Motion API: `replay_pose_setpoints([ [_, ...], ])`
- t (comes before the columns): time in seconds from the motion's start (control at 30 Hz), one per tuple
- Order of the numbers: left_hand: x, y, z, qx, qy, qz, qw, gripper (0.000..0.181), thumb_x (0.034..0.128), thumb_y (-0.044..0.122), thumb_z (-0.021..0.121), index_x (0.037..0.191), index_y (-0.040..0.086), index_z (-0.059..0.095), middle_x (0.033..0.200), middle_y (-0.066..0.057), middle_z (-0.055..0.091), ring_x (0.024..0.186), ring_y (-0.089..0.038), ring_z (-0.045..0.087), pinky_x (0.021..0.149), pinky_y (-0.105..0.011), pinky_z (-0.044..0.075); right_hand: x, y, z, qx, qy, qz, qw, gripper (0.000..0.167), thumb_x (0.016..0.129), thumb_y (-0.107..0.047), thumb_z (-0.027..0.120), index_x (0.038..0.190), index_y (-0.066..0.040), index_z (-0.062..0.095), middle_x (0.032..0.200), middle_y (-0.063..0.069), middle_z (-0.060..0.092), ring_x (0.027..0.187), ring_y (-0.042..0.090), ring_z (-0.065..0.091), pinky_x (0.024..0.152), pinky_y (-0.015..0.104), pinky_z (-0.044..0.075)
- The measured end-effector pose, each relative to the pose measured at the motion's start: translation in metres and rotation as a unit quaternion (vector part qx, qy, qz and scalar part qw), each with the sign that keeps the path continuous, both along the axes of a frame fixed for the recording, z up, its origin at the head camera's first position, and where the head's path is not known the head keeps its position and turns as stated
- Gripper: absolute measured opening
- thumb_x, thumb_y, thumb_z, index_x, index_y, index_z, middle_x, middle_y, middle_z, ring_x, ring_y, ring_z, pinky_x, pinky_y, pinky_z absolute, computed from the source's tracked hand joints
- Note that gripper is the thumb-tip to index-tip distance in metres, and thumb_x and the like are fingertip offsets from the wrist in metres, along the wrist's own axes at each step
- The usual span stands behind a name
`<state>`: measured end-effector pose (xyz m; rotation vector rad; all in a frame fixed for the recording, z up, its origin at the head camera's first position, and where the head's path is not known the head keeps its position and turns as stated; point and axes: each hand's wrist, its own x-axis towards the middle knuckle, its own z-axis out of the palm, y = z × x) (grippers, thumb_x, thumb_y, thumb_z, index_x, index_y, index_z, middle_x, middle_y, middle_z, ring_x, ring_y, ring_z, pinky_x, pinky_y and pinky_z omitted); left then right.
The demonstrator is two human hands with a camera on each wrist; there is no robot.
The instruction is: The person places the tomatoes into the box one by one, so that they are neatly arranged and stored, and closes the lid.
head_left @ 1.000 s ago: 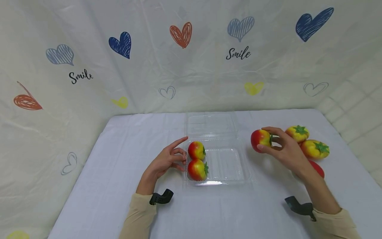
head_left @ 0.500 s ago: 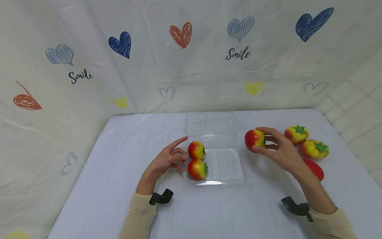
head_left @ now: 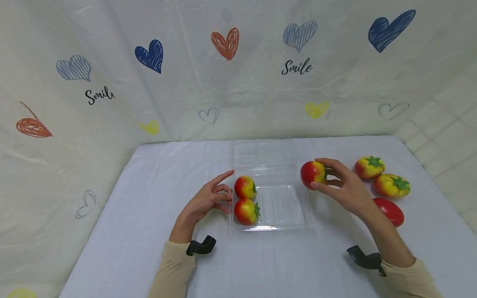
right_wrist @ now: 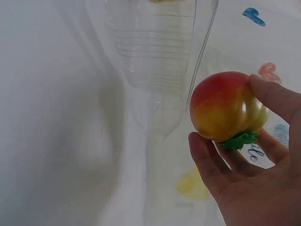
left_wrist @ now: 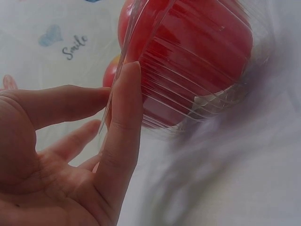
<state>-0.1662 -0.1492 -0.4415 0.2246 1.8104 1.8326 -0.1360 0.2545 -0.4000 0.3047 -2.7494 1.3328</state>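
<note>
The right hand (head_left: 346,188), gripping a fruit (head_left: 310,174), has moved left; so this fruit, right of frame centre, is nearer the box (head_left: 281,203) with two more fruits (head_left: 244,212). The left hand (head_left: 204,202) pinches its left rim.

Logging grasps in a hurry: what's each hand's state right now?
Left hand: closed, pinching the clear container at its rim.
Right hand: holding a red-and-yellow fruit.
</note>
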Motion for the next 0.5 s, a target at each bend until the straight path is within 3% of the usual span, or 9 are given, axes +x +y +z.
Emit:
replay_pose_setpoints([
  [0.2,0.0004,-0.0001,-0.0004,-0.001,0.002,-0.001,1.0,0.076,0.0983,0.005,0.061,0.165,0.025,0.031,0.094,-0.002,0.06,0.077,-0.016,0.063,0.07,-0.035,0.066,-0.0003,-0.0024,-0.0015,-0.011,0.009,0.006,0.9999,0.074,0.089,-0.023,0.083,0.154,-0.021,0.048,0.153,0.013,0.052,0.118,-0.005,0.049,0.086,0.001,0.048],
  [0.37,0.0002,-0.0006,-0.001,-0.003,0.001,0.001,1.0,0.075,0.0986,0.005,0.061,0.164,0.026,0.032,0.094,-0.003,0.06,0.077,-0.016,0.063,0.07,-0.034,0.066,-0.0002,-0.0048,-0.0017,-0.02,0.009,0.01,0.9997,0.074,0.089,-0.022,0.083,0.154,-0.021,0.048,0.153,0.014,0.052,0.119,-0.005,0.049,0.087,0.003,0.049],
  [0.5,0.0002,-0.0006,-0.0011,-0.002,0.001,-0.001,1.0,0.075,0.0989,0.004,0.061,0.164,0.026,0.032,0.095,-0.003,0.06,0.077,-0.016,0.063,0.07,-0.035,0.066,0.0005,-0.0072,-0.0025,-0.026,0.013,0.006,0.9996,0.074,0.088,-0.021,0.084,0.153,-0.022,0.048,0.154,0.013,0.05,0.124,0.005,0.052,0.087,0.002,0.049],
])
